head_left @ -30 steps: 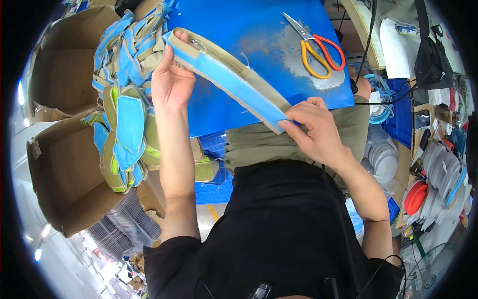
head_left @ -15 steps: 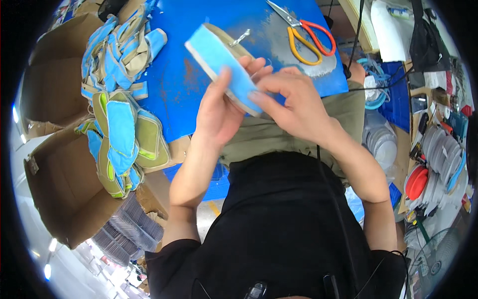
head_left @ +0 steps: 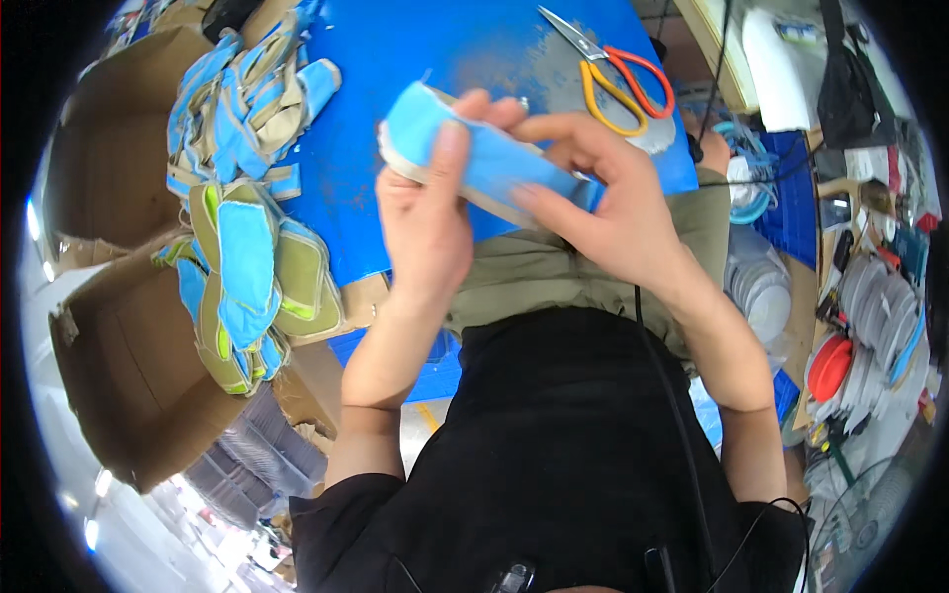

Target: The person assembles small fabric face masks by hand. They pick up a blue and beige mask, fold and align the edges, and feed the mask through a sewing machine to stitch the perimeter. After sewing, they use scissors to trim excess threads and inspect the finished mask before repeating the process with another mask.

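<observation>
My left hand (head_left: pixel 425 222) grips the left part of a blue and khaki fabric strip (head_left: pixel 489 158), its thumb over the blue face. My right hand (head_left: pixel 618 212) is closed on the strip's right part, thumb and fingers curled round it, somewhat blurred. The strip is raised over the near edge of the blue work table (head_left: pixel 376 49). Scissors (head_left: pixel 593 94) with red and yellow handles lie beyond my right hand. At the table's left are heaped blue and beige straps (head_left: pixel 237 119), with blue, olive and lime fabric pieces (head_left: pixel 247 257) nearer me.
Two cardboard boxes (head_left: pixel 129 376) stand at the left, above stacked grey pieces (head_left: pixel 257 445). On the right are blue coiled tubing (head_left: pixel 751 158), stacked white discs (head_left: pixel 870 306), a red round item (head_left: pixel 825 366) and cluttered tools. A black cable hangs by the table's right edge.
The strip was stretched between my hands and now is shorter, bunched or folded between them. My left hand has moved right and down toward my right hand, and the strip has tilted flatter.
</observation>
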{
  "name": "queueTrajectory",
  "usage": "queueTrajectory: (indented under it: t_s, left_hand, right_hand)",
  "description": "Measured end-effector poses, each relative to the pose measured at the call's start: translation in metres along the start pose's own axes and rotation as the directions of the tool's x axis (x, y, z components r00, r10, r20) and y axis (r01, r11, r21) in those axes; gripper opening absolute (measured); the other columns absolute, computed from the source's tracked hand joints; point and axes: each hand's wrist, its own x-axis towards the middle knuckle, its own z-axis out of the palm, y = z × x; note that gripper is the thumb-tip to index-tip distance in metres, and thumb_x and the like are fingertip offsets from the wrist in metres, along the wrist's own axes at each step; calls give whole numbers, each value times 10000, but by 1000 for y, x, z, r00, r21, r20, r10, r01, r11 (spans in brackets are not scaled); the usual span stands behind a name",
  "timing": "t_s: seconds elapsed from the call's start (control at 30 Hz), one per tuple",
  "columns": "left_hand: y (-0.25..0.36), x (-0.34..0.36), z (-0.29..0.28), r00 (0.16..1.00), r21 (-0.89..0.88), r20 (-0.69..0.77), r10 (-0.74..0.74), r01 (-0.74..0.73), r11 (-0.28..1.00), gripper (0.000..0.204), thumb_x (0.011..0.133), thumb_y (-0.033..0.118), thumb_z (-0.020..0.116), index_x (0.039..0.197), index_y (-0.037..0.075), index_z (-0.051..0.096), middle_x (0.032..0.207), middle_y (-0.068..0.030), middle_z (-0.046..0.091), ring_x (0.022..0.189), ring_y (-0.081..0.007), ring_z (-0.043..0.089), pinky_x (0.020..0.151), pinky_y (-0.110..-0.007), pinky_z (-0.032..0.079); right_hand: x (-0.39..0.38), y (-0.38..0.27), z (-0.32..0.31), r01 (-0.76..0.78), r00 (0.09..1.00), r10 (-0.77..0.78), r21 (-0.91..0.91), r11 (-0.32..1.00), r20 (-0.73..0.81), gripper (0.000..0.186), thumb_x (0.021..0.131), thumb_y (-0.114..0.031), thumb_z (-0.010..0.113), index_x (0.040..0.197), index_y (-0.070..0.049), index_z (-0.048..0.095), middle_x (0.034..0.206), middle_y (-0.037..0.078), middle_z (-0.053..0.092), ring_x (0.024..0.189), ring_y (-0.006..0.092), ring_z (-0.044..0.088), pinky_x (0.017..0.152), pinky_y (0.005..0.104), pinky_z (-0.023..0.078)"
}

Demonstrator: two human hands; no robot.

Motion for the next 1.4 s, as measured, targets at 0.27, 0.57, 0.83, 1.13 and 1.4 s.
queueTrajectory:
  t_s: [0.27,0.57,0.83,1.13,1.4]
  left_hand:
    - [-46,-29,-2,993,63,-3,-116,116,991,363,1009,137,637,1316,-55,606,1186,-190,717,1113,-242,689,986,-375,532]
    - [-70,-46,-4,978,35,-2,-207,207,978,423,999,121,649,1369,-58,551,1170,-191,722,1086,-232,700,955,-365,551]
    - [-66,-41,-6,983,9,-21,-181,181,983,431,987,137,676,1358,-51,565,1149,-186,730,1072,-221,702,950,-358,552]
    - [-69,-42,-10,979,21,-44,-200,201,979,447,1001,121,646,1394,-51,519,1195,-180,709,1114,-258,686,965,-390,543]
    - [-67,-42,-7,963,-165,-89,-254,237,957,494,1002,124,645,1433,-45,472,1226,-193,688,1124,-303,685,960,-408,550]
  right_hand:
    - [-42,38,-18,-117,990,124,-108,987,62,271,857,-30,741,1111,-25,645,836,55,713,770,110,646,734,282,498]
    - [-70,56,-22,-212,973,221,-130,969,60,221,862,-29,747,1064,-19,654,855,47,708,783,97,632,748,277,493]
    - [-66,50,-15,-193,981,192,-89,977,-21,329,861,-21,748,1170,-31,635,822,30,663,767,90,602,762,264,475]
    - [-64,50,-19,-87,995,94,-211,973,23,231,833,-37,762,1051,-25,685,913,72,705,857,171,668,788,306,513]
    - [-62,46,-20,-150,988,156,-183,972,17,211,828,-116,787,990,-32,682,932,87,711,877,188,700,799,312,537]
